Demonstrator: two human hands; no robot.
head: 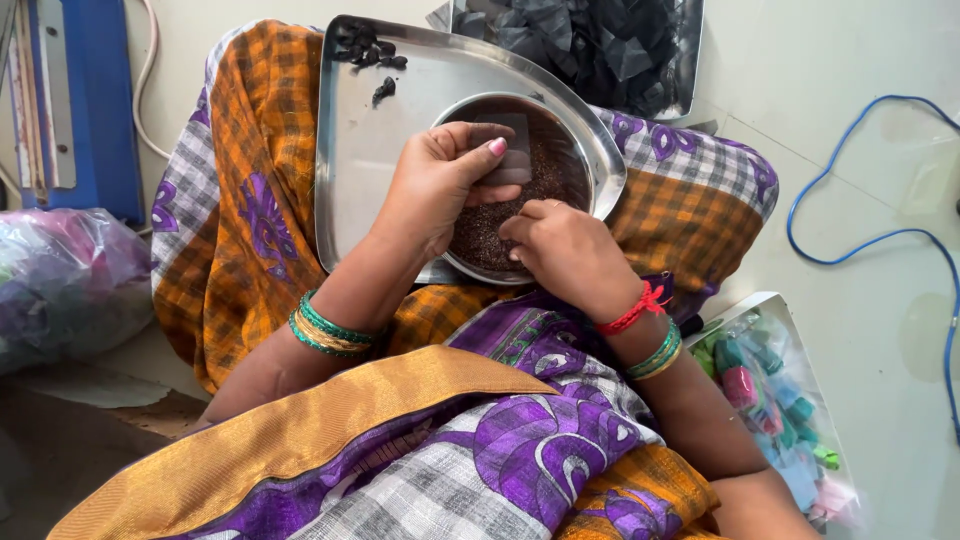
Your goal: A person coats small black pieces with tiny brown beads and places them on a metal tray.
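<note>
Cloth [500, 440] in purple, orange and grey check fills the near edge and covers the lap; the forearms rise out of it, each wrist ringed with green and gold bangles, the right one with a red thread as well.

Right hand [565, 250]: curled, fingertips pinched together over the near side of a round steel bowl [590, 155]. What the tips pinch is too small to make out.

Left hand [435, 185]: just beside the right, thumb and fingers grasping a small clear pouch [510, 150], held over the bowl's middle. The pouch is see-through and its lower edge is hard to trace.

Bowl contents: dark brown fine grains [485, 225], directly beneath both hands, partly hidden by them.

Steel tray [355, 150]: teardrop-shaped, resting on the lap, carrying the bowl at its right end. A few small black bits [368, 48] lie in its far left corner.

Left edge: bulging plastic bag [65, 280] with blurred coloured contents, cut off by the frame; beyond it a blue upright object [95, 100], also cut off.

Right edge: open box [775, 400] of small coloured pieces under clear film, blurred; a blue cable [850, 240] loops on the pale floor.

Far top: second tray [690, 60] piled with black folded packets, cropped by the frame.
</note>
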